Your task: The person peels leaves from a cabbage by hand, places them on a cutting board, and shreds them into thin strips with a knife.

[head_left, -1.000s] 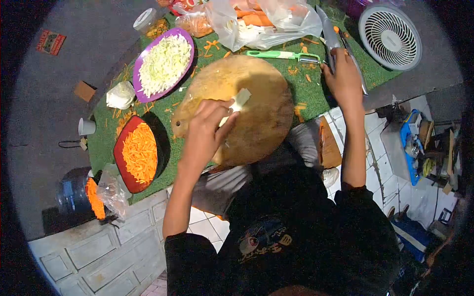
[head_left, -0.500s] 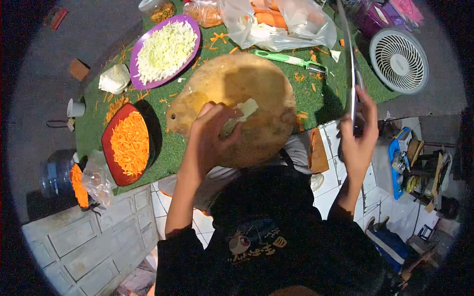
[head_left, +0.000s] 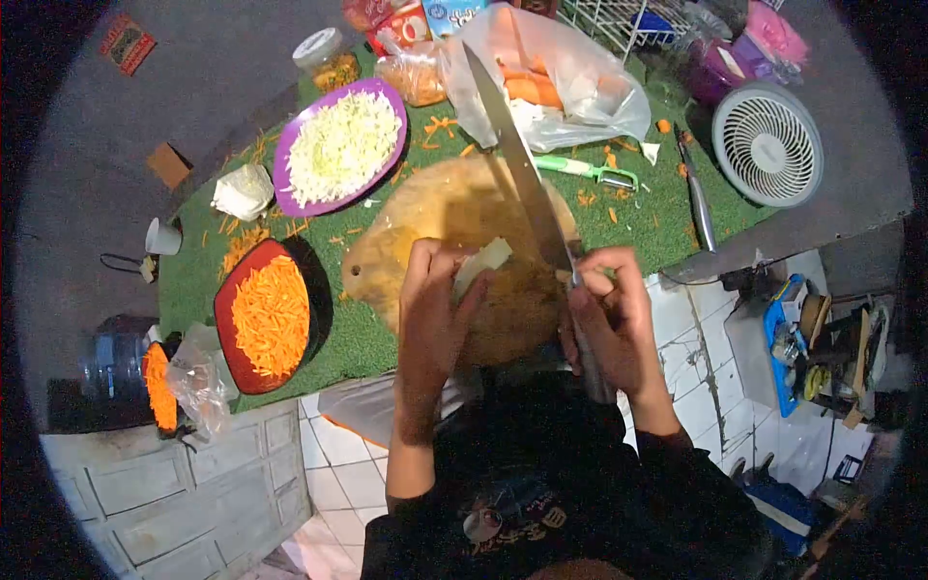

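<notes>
My left hand [head_left: 430, 304] is closed around a pale piece of cabbage [head_left: 490, 257] over the round wooden cutting board [head_left: 394, 208]. In my right hand [head_left: 621, 324] is the handle of a large knife [head_left: 517, 145]. Its long blade slants up and away across the right part of the board, to the right of the cabbage piece. Left of the board, a purple plate [head_left: 281, 184] carries shredded cabbage [head_left: 343, 150]. A dark red bowl [head_left: 226, 300] filled with shredded carrot [head_left: 271, 319] stands nearer to me.
A green-handled peeler [head_left: 570, 167] and a smaller knife [head_left: 703, 208] lie right of the board, near a white fan [head_left: 768, 150]. Behind, a plastic bag [head_left: 619, 106] holds carrots [head_left: 530, 89]. A white cabbage chunk [head_left: 242, 191] sits at the left on the green mat [head_left: 333, 338].
The right hand has brought the knife leftward from the table's right side to over the board. The left hand still holds the cabbage piece. The view has shifted, showing more of the table's back.
</notes>
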A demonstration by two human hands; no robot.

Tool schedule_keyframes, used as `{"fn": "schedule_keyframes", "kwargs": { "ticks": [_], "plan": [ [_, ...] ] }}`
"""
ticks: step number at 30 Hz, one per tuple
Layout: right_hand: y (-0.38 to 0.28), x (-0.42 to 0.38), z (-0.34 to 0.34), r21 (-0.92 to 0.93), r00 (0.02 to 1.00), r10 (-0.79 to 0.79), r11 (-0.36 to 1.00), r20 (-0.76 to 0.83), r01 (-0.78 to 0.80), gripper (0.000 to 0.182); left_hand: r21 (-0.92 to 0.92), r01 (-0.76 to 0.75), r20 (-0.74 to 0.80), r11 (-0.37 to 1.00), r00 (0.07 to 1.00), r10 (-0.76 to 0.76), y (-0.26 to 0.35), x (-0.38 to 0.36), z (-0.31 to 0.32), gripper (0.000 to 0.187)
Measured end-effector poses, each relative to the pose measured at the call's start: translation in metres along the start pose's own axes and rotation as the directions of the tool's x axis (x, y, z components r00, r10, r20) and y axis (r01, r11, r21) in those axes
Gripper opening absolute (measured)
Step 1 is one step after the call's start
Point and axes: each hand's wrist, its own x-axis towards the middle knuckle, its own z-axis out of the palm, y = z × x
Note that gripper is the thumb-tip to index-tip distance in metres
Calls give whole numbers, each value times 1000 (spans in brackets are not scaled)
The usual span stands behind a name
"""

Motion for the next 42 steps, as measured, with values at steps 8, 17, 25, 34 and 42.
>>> {"fn": "schedule_keyframes", "kwargs": {
  "ticks": [8, 17, 25, 34, 42],
  "plan": [
    [-2, -21, 2, -295, 991, 122, 950, 58, -100, 15, 231, -238, 64, 943, 971, 229, -20, -4, 4, 27],
    [-17, -23, 14, -775, 990, 106, 632, 94, 6, 43, 239, -314, 90, 919, 949, 301, -35, 6, 7, 22],
    [-33, -22, 37, -750, 993, 116, 658, 11, -69, 35, 156, -387, 51, 909, 922, 383, -37, 7, 5, 18],
    [-17, -12, 39, -766, 997, 73, 641, 4, -44, 27, 120, -332, 112, 936, 941, 319, -32, 8, -3, 15],
    [-26, -7, 37, -791, 990, 133, 610, 50, -42, 26, 81, -380, 88, 921, 924, 373, -35, 5, -3, 20]
  ]
}}
